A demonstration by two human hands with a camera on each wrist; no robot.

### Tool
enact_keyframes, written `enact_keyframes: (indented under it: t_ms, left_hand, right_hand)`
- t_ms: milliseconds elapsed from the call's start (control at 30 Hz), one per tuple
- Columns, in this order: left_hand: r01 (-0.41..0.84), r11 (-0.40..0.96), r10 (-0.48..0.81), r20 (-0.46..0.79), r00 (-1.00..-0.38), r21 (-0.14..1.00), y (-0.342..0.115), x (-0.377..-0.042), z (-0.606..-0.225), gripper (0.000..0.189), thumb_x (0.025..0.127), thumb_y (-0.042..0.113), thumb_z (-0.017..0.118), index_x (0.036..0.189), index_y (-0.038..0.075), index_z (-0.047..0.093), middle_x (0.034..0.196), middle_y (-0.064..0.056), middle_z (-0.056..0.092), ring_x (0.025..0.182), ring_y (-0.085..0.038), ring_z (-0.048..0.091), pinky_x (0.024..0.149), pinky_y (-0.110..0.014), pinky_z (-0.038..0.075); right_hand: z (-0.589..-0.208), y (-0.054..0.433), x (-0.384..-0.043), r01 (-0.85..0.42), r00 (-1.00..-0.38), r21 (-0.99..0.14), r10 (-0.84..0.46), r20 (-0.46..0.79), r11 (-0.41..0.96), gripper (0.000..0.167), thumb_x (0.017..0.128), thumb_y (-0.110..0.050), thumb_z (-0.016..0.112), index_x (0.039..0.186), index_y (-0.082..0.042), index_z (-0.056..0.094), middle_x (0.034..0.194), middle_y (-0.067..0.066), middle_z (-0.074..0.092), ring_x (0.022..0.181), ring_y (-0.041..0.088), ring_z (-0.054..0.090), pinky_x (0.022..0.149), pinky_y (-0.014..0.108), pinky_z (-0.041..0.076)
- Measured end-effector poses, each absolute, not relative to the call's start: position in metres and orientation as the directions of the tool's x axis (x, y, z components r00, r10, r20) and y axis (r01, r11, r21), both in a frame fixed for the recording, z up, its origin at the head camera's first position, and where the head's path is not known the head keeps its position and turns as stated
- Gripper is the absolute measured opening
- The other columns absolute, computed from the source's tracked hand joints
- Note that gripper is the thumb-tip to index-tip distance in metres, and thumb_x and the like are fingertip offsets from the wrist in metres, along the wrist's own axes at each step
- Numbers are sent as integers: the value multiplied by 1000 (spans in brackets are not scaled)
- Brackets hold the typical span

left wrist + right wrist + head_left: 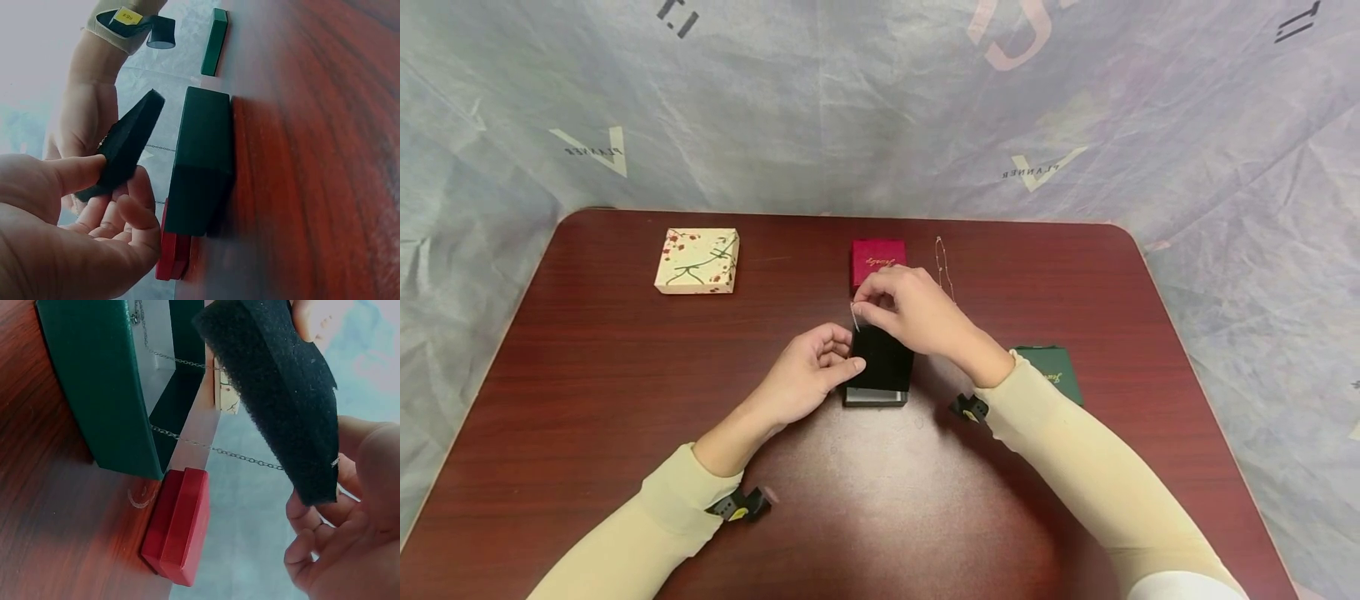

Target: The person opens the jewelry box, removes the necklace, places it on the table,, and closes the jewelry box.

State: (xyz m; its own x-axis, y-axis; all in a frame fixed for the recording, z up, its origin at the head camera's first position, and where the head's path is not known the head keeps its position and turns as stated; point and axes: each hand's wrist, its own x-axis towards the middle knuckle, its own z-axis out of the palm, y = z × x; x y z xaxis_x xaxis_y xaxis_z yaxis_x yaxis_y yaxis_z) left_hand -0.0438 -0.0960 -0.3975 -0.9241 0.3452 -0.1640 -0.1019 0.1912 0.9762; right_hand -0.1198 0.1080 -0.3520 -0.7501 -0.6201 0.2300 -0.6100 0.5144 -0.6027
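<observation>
A black foam pad [882,360] is held tilted above an open dark green box [203,134]. My left hand [811,371] pinches the pad's left edge, thumb on top and fingers beneath. At the pad's far edge, my right hand [913,310] pinches a thin silver necklace chain [853,317] between thumb and fingertips. In the right wrist view, two strands of the chain [219,450] run from the pad down into the box, whose light inner wall shows. My right fingers partly hide how the chain meets the pad.
Behind the hands sits a small red box [878,250] with gold lettering. Another thin necklace [946,268] lies to its right. A green lid [1051,371] is partly behind my right sleeve. A cream floral box [700,260] stands at the far left, near the grey cloth backdrop [820,108].
</observation>
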Motion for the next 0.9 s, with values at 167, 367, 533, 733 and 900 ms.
enact_keyframes:
  t_ms: [167,367,533,733,900]
  left_hand:
    - [-105,182,345,-164,-924,978,-96,-43,-397,23,99,5,73,117,-1,61,103,-9,70,91,-18,68,77,-24,52]
    - [-98,169,348,-152,-925,981,-98,-43,-397,21,98,3,73,115,-1,61,102,-9,71,91,-18,68,75,-24,52]
    - [-92,167,348,-146,-926,982,-100,-42,-396,21,98,3,74,115,-1,62,103,-10,72,92,-19,69,74,-24,52]
    - [-88,158,343,-138,-929,983,-101,-42,-396,22,97,1,74,115,-2,63,105,-11,73,90,-20,70,73,-23,52]
    - [-82,167,337,-134,-932,983,-103,-43,-397,23,97,2,75,115,-3,62,103,-11,72,89,-17,68,74,-23,52]
  right_hand:
    - [-354,108,-121,-558,-783,-622,-596,178,549,5,98,-14,77,95,-11,79,86,-4,72,82,13,64,76,32,52]
    - [-355,109,-122,-514,-811,-626,-570,131,587,6,99,-14,76,95,-12,79,85,-4,71,79,13,62,74,32,52]
    - [-356,110,-123,-489,-827,-623,-552,108,611,6,99,-13,74,95,-11,78,86,-2,71,81,15,62,75,32,52]
    - [-356,113,-124,-444,-846,-636,-528,67,631,6,98,-11,72,97,-10,78,86,-1,70,81,16,62,75,33,51]
    - [-357,118,-125,-385,-867,-669,-497,25,636,7,98,-11,71,98,-10,78,85,-1,69,80,17,61,75,33,50]
